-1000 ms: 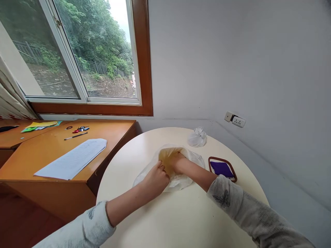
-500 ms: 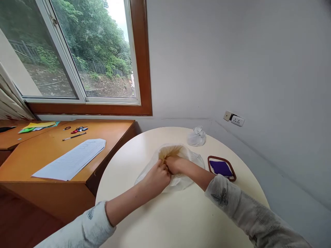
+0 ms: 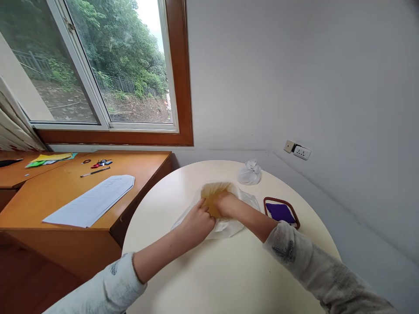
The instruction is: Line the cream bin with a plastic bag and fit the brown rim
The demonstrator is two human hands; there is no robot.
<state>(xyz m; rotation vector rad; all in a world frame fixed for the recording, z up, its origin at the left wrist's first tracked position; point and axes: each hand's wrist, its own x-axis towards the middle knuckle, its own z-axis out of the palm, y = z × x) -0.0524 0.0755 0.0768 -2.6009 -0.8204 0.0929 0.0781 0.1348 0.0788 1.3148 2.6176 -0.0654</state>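
A white plastic bag (image 3: 225,227) lies spread on the round table, its mouth open like a bowl with a yellowish inside. My left hand (image 3: 198,222) is at the near left of the mouth, its index finger extended along the rim and the other fingers curled on the bag's edge. Inside the opening is my right hand (image 3: 226,204), reaching in from the right. Its fingers are hidden in there, and whether they hold anything does not show.
Behind the bag stands a knotted white plastic bag (image 3: 249,173). To the right lies a brown-rimmed frame (image 3: 296,213) with purple cloth (image 3: 280,212). The cream round table (image 3: 242,270) adjoins a wooden desk (image 3: 144,165) bearing papers (image 3: 94,200), a pen (image 3: 94,172) and small items.
My right hand has moved away from my left, deeper toward the right side of the bag's mouth. The left index finger has straightened, and more of the yellowish inside shows.
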